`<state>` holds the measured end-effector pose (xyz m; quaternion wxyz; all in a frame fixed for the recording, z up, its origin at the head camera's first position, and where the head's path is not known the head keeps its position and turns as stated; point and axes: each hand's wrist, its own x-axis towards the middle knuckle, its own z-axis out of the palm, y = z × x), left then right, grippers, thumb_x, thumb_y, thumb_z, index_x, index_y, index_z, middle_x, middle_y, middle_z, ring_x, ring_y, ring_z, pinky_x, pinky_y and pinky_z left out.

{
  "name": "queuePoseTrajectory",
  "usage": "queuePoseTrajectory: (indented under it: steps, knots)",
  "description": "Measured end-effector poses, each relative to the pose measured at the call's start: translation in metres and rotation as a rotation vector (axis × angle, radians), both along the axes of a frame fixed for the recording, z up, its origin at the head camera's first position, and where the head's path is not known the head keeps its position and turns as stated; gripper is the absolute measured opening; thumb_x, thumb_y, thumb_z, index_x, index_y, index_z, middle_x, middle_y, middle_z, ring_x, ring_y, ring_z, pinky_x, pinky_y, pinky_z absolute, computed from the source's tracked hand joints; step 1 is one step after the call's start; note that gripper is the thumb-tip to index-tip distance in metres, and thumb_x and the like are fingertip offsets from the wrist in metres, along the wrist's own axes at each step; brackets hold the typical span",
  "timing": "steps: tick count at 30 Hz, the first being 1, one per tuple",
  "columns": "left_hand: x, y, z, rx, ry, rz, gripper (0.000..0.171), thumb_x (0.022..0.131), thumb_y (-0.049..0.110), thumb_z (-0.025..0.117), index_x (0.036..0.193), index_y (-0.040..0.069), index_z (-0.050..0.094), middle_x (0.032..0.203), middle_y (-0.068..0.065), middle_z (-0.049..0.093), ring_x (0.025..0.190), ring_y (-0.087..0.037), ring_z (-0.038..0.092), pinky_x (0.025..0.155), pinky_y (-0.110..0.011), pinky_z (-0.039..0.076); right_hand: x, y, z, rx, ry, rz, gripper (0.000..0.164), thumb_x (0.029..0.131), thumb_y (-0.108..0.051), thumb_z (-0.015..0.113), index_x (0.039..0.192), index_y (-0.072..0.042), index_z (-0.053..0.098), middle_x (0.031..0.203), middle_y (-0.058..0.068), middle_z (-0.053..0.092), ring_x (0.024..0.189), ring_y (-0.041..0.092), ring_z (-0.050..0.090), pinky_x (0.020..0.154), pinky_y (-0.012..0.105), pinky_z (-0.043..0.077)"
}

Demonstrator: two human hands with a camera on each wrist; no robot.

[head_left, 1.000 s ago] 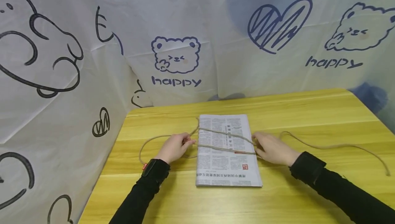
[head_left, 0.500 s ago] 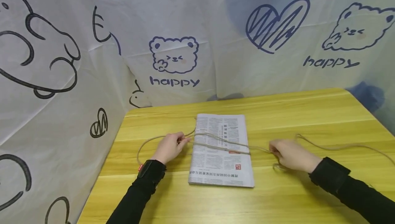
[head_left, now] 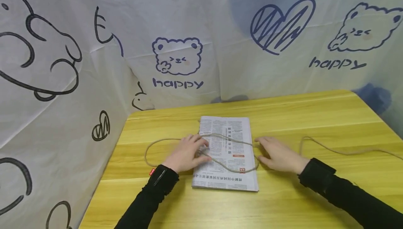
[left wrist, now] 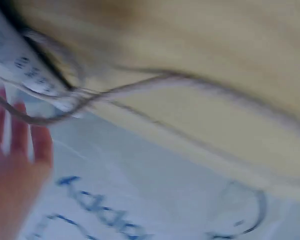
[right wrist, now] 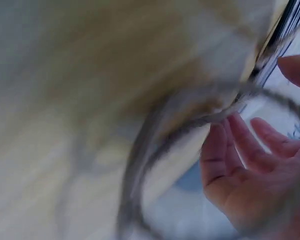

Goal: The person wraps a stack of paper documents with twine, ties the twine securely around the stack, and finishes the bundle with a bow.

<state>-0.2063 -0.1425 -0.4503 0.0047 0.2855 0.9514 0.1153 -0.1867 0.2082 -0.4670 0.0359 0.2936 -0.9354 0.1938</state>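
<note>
A folded stack of newspaper (head_left: 220, 180) lies on the table, with two strands of thin tan rope (head_left: 234, 140) running across it. My left hand (head_left: 185, 153) reaches over the stack's left edge, thumb and fingers apart, close to the strands. Its fingers look fairly straight beside the rope (left wrist: 140, 86) in the left wrist view. Just off the stack's right edge is my right hand (head_left: 280, 154), thumb apart from the fingers. In the right wrist view, its fingertips (right wrist: 217, 131) are right at a blurred loop of rope (right wrist: 135, 170).
A rope loop (head_left: 146, 153) with a small red tag (head_left: 151, 171) lies left of the stack. Another length of rope (head_left: 349, 152) trails to the right across the yellow wood-grain table (head_left: 292, 117). A printed cloth (head_left: 233, 54) hangs behind the table.
My right hand pulled the rope rightward, then came back to the stack's right edge, and its fingers spread. My left hand moved right over the newspaper and loosened. The nearer strand now sags toward me.
</note>
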Motion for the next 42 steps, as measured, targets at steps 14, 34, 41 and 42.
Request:
queuePoseTrajectory:
  steps: [14,34,41,42]
  knots:
    - [0.003,0.001,-0.002,-0.030,-0.052,-0.175,0.028,0.092,0.045,0.070,0.083,0.021,0.059,0.079,0.009,0.053,0.069,-0.005,0.047,0.066,-0.022,0.040,-0.003,-0.004,-0.002,-0.075,-0.206,0.056,0.017,0.097,-0.003,0.063,0.084,-0.014,0.061,0.074,-0.006,0.057,0.067,0.003,0.046,0.062,0.023,0.041]
    - [0.014,-0.009,-0.009,0.279,-0.216,0.030,0.045,0.102,0.016,0.057,0.058,0.013,0.064,0.088,0.000,0.074,0.074,-0.009,0.063,0.067,-0.022,0.047,-0.007,0.007,0.007,-0.234,-0.333,0.028,0.018,0.094,-0.001,0.064,0.078,-0.010,0.062,0.118,0.023,0.071,0.107,0.033,0.068,0.087,0.041,0.058]
    - [0.014,-0.019,-0.006,0.325,-0.378,0.011,0.045,0.101,0.012,0.053,0.057,0.005,0.063,0.120,-0.016,0.074,0.055,-0.005,0.044,0.052,-0.020,0.035,-0.016,0.033,0.009,-0.148,-0.336,0.000,0.015,0.095,0.001,0.062,0.083,-0.008,0.063,0.079,0.000,0.063,0.071,0.005,0.053,0.064,0.022,0.045]
    - [0.014,-0.020,-0.006,0.331,-0.389,0.019,0.046,0.100,0.010,0.053,0.055,0.005,0.060,0.121,-0.017,0.073,0.052,-0.006,0.042,0.050,-0.021,0.032,-0.016,0.036,0.008,-0.138,-0.326,-0.001,0.016,0.095,0.002,0.061,0.082,-0.008,0.062,0.076,-0.002,0.061,0.068,0.005,0.050,0.063,0.022,0.043]
